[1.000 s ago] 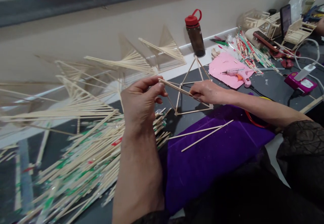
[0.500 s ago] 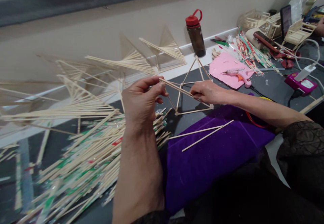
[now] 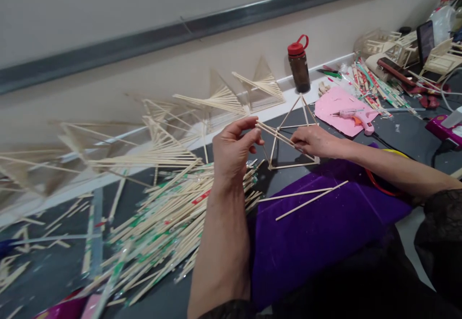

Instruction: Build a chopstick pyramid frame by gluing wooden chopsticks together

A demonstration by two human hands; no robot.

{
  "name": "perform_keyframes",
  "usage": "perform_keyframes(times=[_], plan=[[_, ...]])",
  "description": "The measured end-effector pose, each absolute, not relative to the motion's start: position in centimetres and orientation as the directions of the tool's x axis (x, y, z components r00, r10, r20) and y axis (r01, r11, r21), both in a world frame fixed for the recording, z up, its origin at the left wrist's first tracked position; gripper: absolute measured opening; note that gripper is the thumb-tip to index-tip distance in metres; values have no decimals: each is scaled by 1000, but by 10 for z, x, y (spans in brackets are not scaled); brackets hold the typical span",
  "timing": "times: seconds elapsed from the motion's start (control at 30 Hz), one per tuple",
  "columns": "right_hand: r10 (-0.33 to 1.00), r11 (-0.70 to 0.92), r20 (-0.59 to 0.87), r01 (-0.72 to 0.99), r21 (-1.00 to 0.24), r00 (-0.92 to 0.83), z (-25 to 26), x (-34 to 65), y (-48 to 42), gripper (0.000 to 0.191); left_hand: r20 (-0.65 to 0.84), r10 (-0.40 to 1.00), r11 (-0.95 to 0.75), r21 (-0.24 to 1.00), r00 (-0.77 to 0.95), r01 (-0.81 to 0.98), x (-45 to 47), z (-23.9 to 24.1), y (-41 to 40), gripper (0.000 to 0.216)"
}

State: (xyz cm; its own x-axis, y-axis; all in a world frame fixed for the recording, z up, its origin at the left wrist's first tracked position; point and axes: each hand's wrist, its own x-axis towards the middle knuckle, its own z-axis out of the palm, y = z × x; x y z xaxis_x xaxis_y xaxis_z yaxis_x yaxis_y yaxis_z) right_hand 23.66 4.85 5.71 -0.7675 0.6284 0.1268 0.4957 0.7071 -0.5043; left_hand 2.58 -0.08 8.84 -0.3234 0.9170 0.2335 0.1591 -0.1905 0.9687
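Note:
Between my two hands are a few thin wooden sticks [image 3: 275, 133], slanting down to the right. My left hand [image 3: 234, 148] pinches their upper left end between thumb and fingers. Closed around the lower right part is my right hand [image 3: 313, 141]. Just behind, a frame of glued sticks [image 3: 294, 166] with a pointed top stands on the dark table, partly covered by my hands. Two loose sticks [image 3: 312, 196] lie crossed on the purple cloth [image 3: 306, 247] in front of me.
A large pile of chopsticks in wrappers [image 3: 169, 223] lies left. Fan-shaped stick structures [image 3: 169, 148] stand along the wall. At the back right are a red-lidded bottle [image 3: 299, 71] and a pink glue gun [image 3: 355, 117] on pink paper [image 3: 330, 100]. A purple power box [image 3: 443, 131] sits right.
The view has swung left, so everything appears shifted right and slightly lower. Both hands keep hold of the sticks in nearly the same pose.

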Motion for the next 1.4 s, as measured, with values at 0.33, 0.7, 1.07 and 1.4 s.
perform_keyframes(times=[0.33,0.7,1.07,1.4], plan=[[639,697,114,511,-503,-760,63,236,45,26,245,917,-198,965,-315,175,22,85,0,35],[640,701,126,508,-501,-758,62,236,44,26,234,914,-185,968,-332,172,25,88,-1,34],[643,676,82,514,-529,-761,67,234,47,25,289,888,-234,953,-357,191,26,86,1,27],[640,669,92,495,-555,-763,66,235,47,23,279,886,-225,957,-371,182,27,88,2,22]])
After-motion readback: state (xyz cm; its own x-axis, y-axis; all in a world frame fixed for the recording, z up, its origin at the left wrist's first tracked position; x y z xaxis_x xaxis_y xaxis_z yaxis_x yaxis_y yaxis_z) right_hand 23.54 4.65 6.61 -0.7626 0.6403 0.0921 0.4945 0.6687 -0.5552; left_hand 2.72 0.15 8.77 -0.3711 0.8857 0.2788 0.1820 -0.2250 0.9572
